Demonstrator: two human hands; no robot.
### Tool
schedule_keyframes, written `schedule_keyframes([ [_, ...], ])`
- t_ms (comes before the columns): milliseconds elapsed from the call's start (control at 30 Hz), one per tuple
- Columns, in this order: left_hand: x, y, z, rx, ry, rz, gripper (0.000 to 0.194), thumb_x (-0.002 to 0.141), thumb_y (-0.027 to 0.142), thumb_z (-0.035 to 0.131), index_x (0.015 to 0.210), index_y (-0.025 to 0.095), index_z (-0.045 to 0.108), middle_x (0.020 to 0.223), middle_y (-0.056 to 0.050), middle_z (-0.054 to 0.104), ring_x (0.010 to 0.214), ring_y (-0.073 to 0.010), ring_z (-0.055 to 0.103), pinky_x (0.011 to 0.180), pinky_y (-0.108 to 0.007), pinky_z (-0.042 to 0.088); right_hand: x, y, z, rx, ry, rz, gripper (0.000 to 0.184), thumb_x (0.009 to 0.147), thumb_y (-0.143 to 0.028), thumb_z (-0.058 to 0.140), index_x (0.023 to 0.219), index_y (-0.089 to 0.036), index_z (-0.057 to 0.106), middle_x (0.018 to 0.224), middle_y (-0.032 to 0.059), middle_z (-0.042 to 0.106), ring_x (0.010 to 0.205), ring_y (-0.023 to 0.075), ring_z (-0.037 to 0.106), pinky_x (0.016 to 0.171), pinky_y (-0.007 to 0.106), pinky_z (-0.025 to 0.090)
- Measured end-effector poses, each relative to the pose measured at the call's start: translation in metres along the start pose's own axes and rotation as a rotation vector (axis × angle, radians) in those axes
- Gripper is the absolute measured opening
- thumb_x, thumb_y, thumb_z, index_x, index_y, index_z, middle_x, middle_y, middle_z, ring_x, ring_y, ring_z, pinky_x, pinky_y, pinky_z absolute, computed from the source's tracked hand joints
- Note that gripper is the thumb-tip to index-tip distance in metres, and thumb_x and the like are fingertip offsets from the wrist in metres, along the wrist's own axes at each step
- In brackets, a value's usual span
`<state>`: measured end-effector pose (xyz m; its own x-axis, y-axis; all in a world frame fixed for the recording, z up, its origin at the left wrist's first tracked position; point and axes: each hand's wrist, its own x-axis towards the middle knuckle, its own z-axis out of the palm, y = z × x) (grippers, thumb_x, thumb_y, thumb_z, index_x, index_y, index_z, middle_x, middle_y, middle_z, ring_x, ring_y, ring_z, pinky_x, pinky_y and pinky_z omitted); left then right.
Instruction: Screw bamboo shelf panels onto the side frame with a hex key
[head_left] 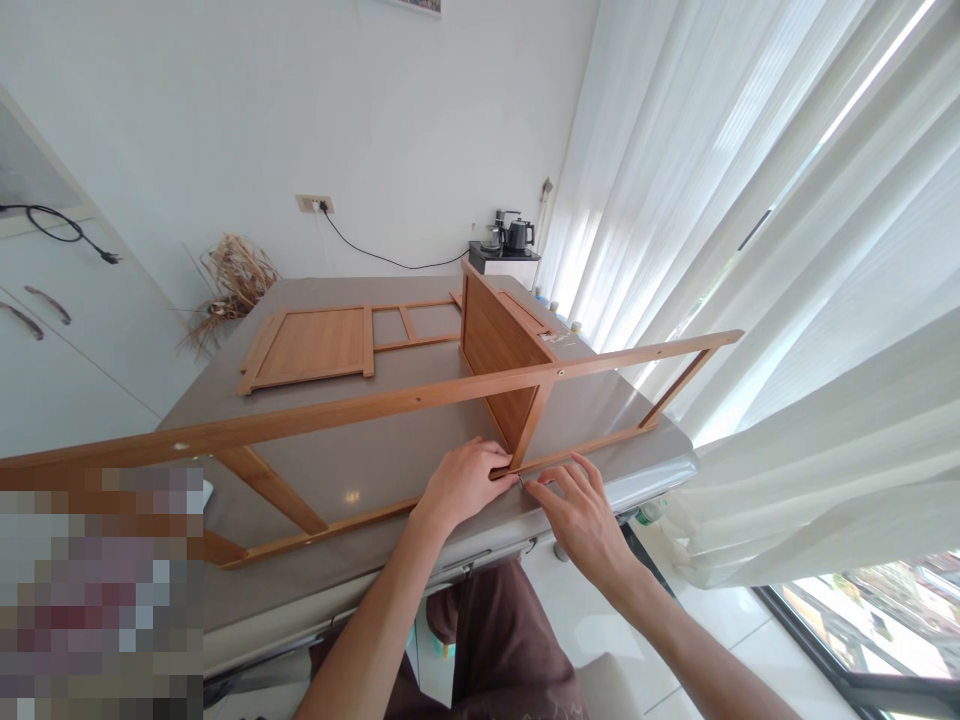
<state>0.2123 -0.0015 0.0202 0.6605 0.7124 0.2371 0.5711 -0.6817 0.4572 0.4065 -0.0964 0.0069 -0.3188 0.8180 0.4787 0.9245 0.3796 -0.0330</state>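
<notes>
A long wooden ladder-like frame (480,385) stands on its side along the near edge of the table. A wooden panel (502,350) rises behind it and meets it at a crosspiece (531,425). My left hand (461,485) is closed around the frame's lower rail at the foot of that crosspiece. Just to the right, my right hand (574,500) is pinched at the same joint. A small, thin metal piece (520,481), perhaps a screw, shows between the fingertips of both hands; its exact kind is too small to tell.
Flat on the grey table (360,440) lie another wooden panel (315,345) and a slatted frame (412,325). A kettle (519,235) stands on a small cabinet beyond. White curtains (750,200) hang at right. A blurred patch covers the lower left.
</notes>
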Motion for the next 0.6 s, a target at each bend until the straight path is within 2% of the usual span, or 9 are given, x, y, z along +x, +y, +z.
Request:
schedule_keyframes([
  [267, 0.0002, -0.0002, 0.0002, -0.004, 0.002, 0.011, 0.018, 0.092, 0.04, 0.059, 0.09, 0.028, 0.072, 0.104, 0.003, 0.071, 0.098, -0.0188, 0.062, 0.078, -0.03, 0.047, 0.0015, 0.0, -0.0009, -0.015, 0.016, -0.023, 0.028, 0.092, -0.003, 0.05, 0.107, -0.022, 0.066, 0.099, 0.0052, 0.062, 0.097, 0.0198, 0.056, 0.111, 0.052, 0.029],
  [600, 0.0003, 0.0011, -0.0018, -0.006, -0.008, 0.005, 0.018, 0.092, 0.04, 0.059, 0.088, 0.027, 0.072, 0.102, 0.002, 0.071, 0.097, -0.0188, 0.062, 0.077, -0.029, 0.047, 0.0083, -0.0028, -0.0065, -0.07, -0.041, -0.029, 0.033, 0.088, 0.002, 0.049, 0.104, -0.021, 0.067, 0.098, 0.0064, 0.061, 0.1, 0.0215, 0.054, 0.112, 0.053, 0.027],
])
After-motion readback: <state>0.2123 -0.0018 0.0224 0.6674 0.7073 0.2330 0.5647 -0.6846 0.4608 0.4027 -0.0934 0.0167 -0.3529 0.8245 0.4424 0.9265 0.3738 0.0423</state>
